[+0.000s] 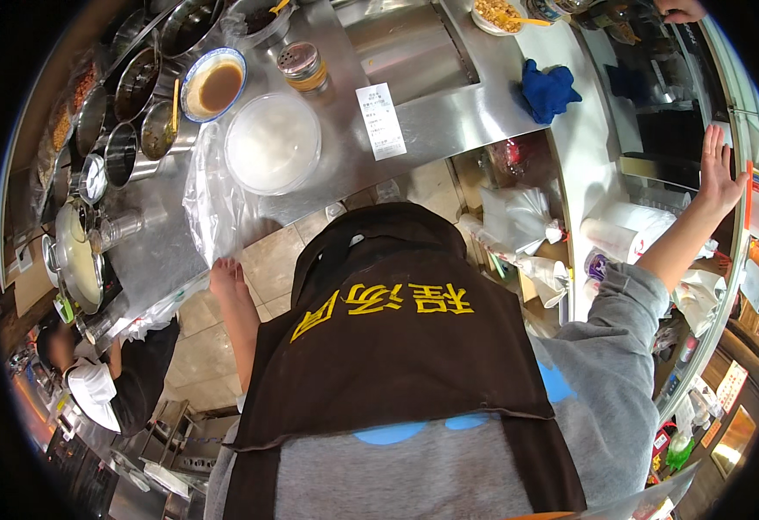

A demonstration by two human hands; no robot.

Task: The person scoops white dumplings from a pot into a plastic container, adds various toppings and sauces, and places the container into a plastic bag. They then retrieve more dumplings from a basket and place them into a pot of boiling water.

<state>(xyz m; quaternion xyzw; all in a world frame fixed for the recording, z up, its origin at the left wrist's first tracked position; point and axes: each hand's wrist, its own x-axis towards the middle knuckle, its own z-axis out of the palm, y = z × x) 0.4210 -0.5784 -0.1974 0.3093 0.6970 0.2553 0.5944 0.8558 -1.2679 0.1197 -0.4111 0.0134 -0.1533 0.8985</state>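
At the counter's front edge on the left, my left hand (227,276) grips the end of a clear plastic bag (210,201). The bag lies on the steel counter (152,240), beside a round plastic container (272,144) with a whitish look. Far to the right, my right hand (719,172) is raised with fingers extended and palm showing, holding nothing. A printed paper slip (381,122) lies right of the container. Behind it stand a patterned bowl of brown sauce (216,84) and a glass shaker with a perforated metal lid (302,66).
Metal pots (138,84) line the left side. A blue cloth (548,91) lies at the right counter edge, below a bowl of chopped topping (498,16). Shelves below hold plastic bags (519,218). Another person (103,387) is at lower left; another person's hand (678,10) shows at top right.
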